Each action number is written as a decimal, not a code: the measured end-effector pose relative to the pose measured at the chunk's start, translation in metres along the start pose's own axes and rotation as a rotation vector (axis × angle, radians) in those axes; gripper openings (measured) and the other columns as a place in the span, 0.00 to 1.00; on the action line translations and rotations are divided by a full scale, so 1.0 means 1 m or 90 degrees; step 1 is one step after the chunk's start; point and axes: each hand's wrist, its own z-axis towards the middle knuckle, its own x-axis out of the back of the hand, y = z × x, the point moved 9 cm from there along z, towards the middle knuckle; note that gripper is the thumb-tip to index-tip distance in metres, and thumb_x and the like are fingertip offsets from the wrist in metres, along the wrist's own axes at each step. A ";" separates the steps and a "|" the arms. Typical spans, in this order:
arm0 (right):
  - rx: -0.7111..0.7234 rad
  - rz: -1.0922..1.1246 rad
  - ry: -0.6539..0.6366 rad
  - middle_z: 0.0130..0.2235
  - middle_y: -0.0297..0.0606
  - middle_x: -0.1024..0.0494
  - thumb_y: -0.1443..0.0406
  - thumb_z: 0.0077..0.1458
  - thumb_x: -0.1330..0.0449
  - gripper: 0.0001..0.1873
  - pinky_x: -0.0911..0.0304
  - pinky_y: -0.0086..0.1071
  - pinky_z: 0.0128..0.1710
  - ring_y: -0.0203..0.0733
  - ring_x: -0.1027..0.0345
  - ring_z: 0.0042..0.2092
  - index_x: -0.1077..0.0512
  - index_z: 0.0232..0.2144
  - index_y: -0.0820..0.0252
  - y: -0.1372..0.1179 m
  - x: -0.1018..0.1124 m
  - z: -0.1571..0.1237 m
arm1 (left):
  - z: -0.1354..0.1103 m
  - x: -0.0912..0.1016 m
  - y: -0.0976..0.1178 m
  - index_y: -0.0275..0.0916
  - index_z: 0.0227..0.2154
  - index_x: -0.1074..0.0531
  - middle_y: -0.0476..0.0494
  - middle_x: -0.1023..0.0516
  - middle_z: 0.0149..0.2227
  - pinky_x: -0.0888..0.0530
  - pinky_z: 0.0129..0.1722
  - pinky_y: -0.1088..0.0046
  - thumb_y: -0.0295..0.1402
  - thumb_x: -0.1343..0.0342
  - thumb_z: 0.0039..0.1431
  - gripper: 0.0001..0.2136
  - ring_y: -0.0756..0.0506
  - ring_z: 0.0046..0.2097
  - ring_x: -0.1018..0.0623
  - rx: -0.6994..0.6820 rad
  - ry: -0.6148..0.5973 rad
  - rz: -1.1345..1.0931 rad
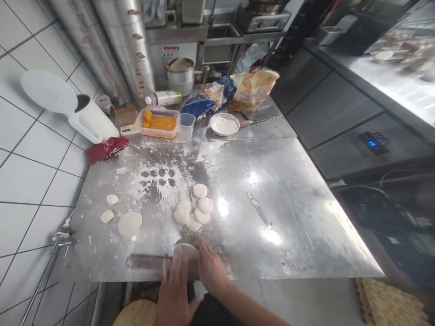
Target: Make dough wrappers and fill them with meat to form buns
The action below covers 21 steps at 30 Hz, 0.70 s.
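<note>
At the table's near edge, my left hand [175,278] lies with stretched fingers across a dark rolling pin [144,261], pressing on it from above. My right hand [211,267] has its fingers closed at the right edge of a round dough sheet [186,251], which lies partly under the pin. Motion blurs both hands slightly. Just beyond them sits a cluster of several flattened dough pieces [200,215]. One larger rolled-out dough round [130,224] rests to the left, beside two small dough pieces [107,216].
Loose flour [166,181] is spread on the steel table [234,167]. A metal spatula [259,210] lies to the right. Along the back stand a tub of orange filling [159,122], a clear cup [186,126], a flour bowl [224,124] and bags [254,90]. A tiled wall bounds the left.
</note>
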 end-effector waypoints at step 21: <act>-0.082 0.028 0.025 0.41 0.42 0.21 0.71 0.67 0.54 0.16 0.32 0.36 0.43 0.44 0.25 0.43 0.26 0.41 0.58 0.027 0.014 -0.009 | -0.013 0.003 0.023 0.32 0.74 0.52 0.29 0.37 0.72 0.43 0.72 0.41 0.53 0.42 0.60 0.47 0.30 0.75 0.43 -0.019 0.021 -0.004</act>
